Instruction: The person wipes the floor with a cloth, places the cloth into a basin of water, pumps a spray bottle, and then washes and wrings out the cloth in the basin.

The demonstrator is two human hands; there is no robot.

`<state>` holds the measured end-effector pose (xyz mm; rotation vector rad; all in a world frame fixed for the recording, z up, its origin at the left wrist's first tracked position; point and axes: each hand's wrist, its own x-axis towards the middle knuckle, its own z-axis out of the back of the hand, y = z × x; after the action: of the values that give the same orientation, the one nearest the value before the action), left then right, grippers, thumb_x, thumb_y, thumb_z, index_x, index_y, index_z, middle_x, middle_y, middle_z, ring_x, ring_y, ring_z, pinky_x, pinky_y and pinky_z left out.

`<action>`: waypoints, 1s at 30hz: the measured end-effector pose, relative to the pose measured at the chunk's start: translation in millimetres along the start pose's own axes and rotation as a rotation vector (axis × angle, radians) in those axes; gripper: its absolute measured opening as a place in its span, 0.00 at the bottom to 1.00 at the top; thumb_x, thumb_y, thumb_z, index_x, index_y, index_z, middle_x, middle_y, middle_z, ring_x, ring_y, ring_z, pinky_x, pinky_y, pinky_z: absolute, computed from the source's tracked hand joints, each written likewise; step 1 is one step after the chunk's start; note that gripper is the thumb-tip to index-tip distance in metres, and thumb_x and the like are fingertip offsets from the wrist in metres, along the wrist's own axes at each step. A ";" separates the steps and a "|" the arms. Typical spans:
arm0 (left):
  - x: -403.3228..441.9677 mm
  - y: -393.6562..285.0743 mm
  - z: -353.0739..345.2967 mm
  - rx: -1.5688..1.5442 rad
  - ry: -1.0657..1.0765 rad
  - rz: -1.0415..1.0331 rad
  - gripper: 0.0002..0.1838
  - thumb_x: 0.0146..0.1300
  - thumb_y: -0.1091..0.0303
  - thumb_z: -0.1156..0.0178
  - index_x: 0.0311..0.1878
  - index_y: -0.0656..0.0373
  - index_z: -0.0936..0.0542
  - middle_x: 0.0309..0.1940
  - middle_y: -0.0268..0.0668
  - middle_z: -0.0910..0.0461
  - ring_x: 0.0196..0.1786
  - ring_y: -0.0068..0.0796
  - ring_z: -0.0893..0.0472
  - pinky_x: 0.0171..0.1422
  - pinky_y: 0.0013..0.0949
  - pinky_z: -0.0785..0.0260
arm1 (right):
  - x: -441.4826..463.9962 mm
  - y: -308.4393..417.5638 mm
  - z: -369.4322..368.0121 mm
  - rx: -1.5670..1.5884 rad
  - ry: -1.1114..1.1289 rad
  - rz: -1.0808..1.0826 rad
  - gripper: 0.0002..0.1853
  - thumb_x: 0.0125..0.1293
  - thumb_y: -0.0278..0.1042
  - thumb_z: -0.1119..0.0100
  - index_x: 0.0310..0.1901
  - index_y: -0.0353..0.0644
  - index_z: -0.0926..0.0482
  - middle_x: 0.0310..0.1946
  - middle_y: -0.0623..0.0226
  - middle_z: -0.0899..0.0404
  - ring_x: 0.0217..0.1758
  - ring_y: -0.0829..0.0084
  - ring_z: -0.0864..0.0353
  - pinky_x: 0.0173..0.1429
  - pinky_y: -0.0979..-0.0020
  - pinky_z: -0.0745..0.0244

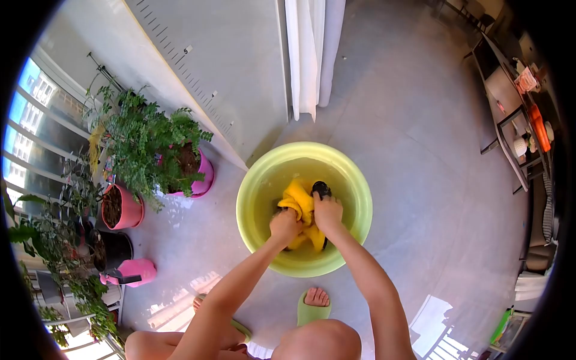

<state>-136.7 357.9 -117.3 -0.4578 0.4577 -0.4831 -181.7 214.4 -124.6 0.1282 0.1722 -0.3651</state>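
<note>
A round yellow-green basin (258,255) stands on the floor in front of me, with water in it. Bunched yellow cloth (298,195) lies in the water, with dark parts showing at its edges. My left hand (286,224) is closed on the cloth at its left side. My right hand (327,211) grips the cloth's right side, beside a black piece (322,189) that sticks up above the fingers. The fingertips of both hands are partly hidden by the cloth.
Potted plants (144,135) and a pink watering can (137,272) stand on the left by the window. A wall edge and white curtain (305,54) are beyond the basin. My feet in green slippers (313,307) are near its front. Furniture with items (510,114) is far right.
</note>
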 end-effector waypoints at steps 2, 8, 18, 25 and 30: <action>7.5 1.7 0.3 0.007 0.054 0.028 0.19 0.49 0.61 0.36 0.43 0.62 0.23 0.37 0.49 0.18 0.41 0.49 0.19 0.46 0.45 0.27 | 2.7 -1.2 -4.1 0.039 0.044 0.005 0.24 0.58 0.28 0.46 0.59 0.44 0.30 0.43 0.55 0.20 0.49 0.56 0.21 0.53 0.59 0.29; 9.5 0.1 20.1 -1.054 0.197 0.274 0.19 0.58 0.62 0.46 0.51 0.61 0.25 0.42 0.44 0.20 0.45 0.40 0.20 0.51 0.38 0.28 | -3.6 -26.5 14.1 0.863 0.220 -0.096 0.25 0.65 0.30 0.49 0.65 0.38 0.34 0.50 0.54 0.21 0.52 0.60 0.22 0.56 0.63 0.29; -36.1 -44.1 92.4 -0.383 -0.106 -0.280 0.30 0.58 0.67 0.39 0.64 0.56 0.33 0.53 0.47 0.27 0.60 0.49 0.31 0.64 0.40 0.38 | -35.1 -1.4 51.7 1.274 -0.067 -0.180 0.25 0.51 0.32 0.33 0.52 0.37 0.25 0.47 0.58 0.20 0.52 0.64 0.21 0.55 0.68 0.28; -45.1 -33.3 80.6 -0.594 -0.062 -0.629 0.69 0.39 0.62 0.22 0.75 0.53 0.65 0.71 0.54 0.48 0.73 0.52 0.45 0.76 0.43 0.52 | -64.9 30.3 151.9 1.466 -0.090 -0.033 0.19 0.47 0.26 0.35 0.44 0.35 0.24 0.38 0.61 0.20 0.42 0.72 0.21 0.48 0.70 0.27; -39.9 -57.3 72.9 -0.919 -0.139 -0.576 0.64 0.39 0.75 0.24 0.75 0.54 0.59 0.65 0.48 0.34 0.65 0.42 0.29 0.67 0.39 0.36 | -77.0 44.5 204.4 1.962 -0.050 0.094 0.18 0.52 0.18 0.35 0.45 0.38 0.26 0.38 0.67 0.23 0.42 0.74 0.22 0.49 0.73 0.25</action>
<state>-149.8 356.0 -17.2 -1.5258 0.3907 -0.7775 -206.9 250.3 94.0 2.0494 -0.3059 -0.3239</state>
